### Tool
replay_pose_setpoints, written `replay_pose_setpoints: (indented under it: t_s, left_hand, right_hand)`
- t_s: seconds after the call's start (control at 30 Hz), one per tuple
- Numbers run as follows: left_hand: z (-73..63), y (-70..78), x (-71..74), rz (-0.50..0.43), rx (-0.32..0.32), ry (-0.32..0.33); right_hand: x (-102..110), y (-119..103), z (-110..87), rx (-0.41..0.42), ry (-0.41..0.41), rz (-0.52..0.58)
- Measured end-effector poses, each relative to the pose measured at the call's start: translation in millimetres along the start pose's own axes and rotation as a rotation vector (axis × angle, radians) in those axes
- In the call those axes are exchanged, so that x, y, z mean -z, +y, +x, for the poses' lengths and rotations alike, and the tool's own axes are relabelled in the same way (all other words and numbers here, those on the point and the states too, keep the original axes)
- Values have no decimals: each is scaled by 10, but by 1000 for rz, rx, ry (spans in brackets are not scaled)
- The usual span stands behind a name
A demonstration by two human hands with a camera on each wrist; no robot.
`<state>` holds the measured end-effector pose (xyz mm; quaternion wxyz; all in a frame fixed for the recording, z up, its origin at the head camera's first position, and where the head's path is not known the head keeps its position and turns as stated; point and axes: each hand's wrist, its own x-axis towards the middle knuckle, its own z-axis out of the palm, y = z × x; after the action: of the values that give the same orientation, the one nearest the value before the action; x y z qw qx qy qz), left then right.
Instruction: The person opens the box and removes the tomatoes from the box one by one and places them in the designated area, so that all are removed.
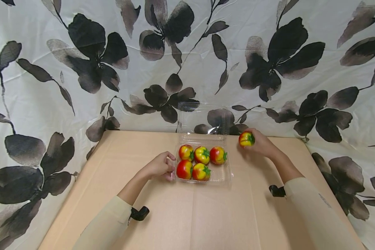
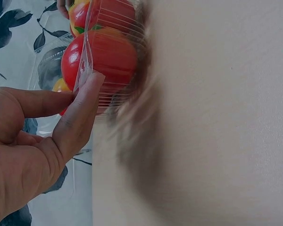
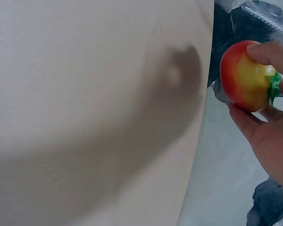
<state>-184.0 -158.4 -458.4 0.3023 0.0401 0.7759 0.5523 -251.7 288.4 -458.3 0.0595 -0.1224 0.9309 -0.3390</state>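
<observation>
A clear plastic container (image 1: 227, 175) stands with its hinged lid (image 1: 187, 119) raised at the back. Inside lie red-and-yellow tomatoes with green leaf tops: three across the back row (image 1: 202, 155), two in front (image 1: 184, 169) at left and middle. My left hand (image 1: 160, 164) pinches the container's left rim between thumb and finger, seen closely in the left wrist view. To the right of the container, my right hand (image 1: 262, 143) holds another tomato (image 1: 246, 139) above the table's far edge. In the right wrist view, thumb and fingers wrap this tomato (image 3: 245, 80), its green top facing the palm.
A light tan table (image 1: 218, 215) lies under both arms. Behind and beside it hangs white cloth (image 1: 218, 76) printed with dark flowers. The raised lid leans near that cloth. Black straps with mounts (image 1: 139, 213) sit at both wrists.
</observation>
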Motion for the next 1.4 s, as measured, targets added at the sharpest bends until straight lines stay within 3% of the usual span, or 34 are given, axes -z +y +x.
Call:
replay_pose_setpoints:
  t_s: [0.23,0.47,0.63,1.4]
  left_hand:
    - [7,-5,-4,-5,4,6]
    - [-3,-10,-5,-9,0,8]
    - [1,-9,-8,1,1,15]
    - [-4,-12,-5,31,-10,9]
  right_hand:
    - [-9,33,124,-31,-20,-67]
    - [-109,89,188,-153,32,-17]
    - [-158,97,210,-191,41,-27]
    - [-248,181,269,-272,68,-43]
